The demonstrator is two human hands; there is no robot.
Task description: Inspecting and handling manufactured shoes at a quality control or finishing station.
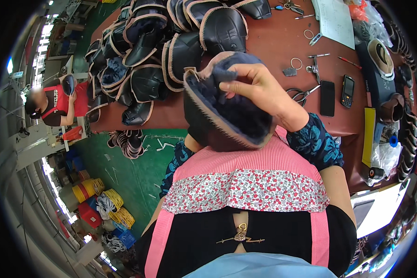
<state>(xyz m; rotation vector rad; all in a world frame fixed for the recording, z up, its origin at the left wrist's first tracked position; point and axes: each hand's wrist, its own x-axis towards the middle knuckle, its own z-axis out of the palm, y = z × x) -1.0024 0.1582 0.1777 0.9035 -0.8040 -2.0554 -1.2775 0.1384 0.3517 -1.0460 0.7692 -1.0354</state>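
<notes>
A black shoe upper point(197, 121) with a tan edge and dark blue fleece lining point(245, 104) is held up in front of my apron, its opening turned toward me. My right hand point(264, 90) pinches the lining at the upper's far rim between thumb and fingers. My left hand point(193, 143) is behind and under the upper; only a bit near the wrist shows, and its fingers are hidden. Just beyond lies a heap of similar black uppers point(148, 83) on the reddish-brown table point(268, 41).
Right of my hands lie black-handled scissors point(300, 96), a black phone point(327, 98), a handheld device with keys point(348, 91), pens and a paper sheet point(333, 23). Shoe parts and plastic bags line the right side. Another person point(60, 104) works at the left, holding an upper.
</notes>
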